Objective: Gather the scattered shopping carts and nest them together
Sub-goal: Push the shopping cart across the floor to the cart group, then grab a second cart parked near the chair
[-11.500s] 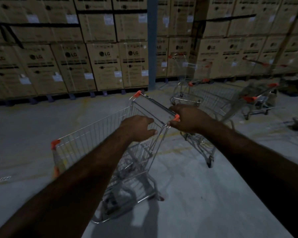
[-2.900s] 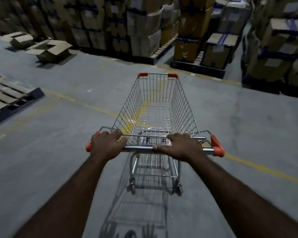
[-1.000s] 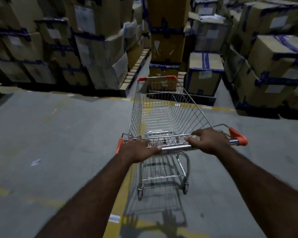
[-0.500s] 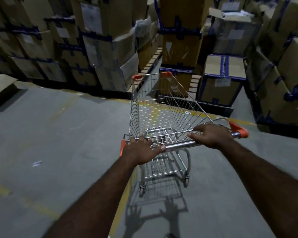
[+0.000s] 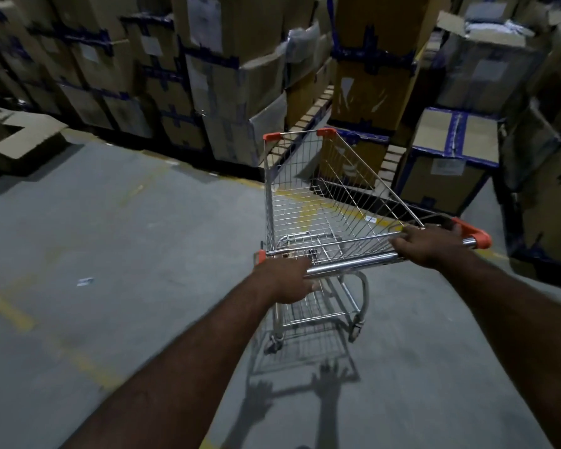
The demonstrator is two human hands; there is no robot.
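Note:
A wire shopping cart (image 5: pixel 308 202) with orange corner caps stands on the grey concrete floor in front of me, its basket empty and its nose turned a little left, toward stacked boxes. My left hand (image 5: pixel 285 278) is closed around the left end of the chrome handle bar. My right hand (image 5: pixel 429 244) grips the same bar near its right end, just inside the orange end cap. No other cart is in sight.
Tall stacks of taped cardboard boxes (image 5: pixel 234 92) on pallets wall off the far side, close to the cart's nose. More boxes (image 5: pixel 450 157) crowd the right. An open flattened carton (image 5: pixel 17 137) lies at far left. Yellow lines (image 5: pixel 10 314) cross the floor.
The cart has rolled forward and swung left, so the box stacks are closer. Both hands keep the same hold on the handle bar.

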